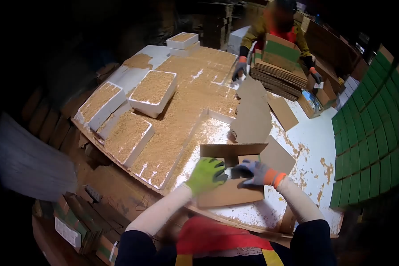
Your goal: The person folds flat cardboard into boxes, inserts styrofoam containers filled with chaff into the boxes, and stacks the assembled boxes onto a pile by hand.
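Red cloth (217, 231) at six o'clock; carton (230, 196) at five, raised, unclosed.
Left hand (205, 175) and right hand (255, 174) touch it; whether gripping, I can't tell.

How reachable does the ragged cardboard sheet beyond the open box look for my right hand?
Probably yes: your right hand is near the cardboard sheet, though the open box has a raised flap between.
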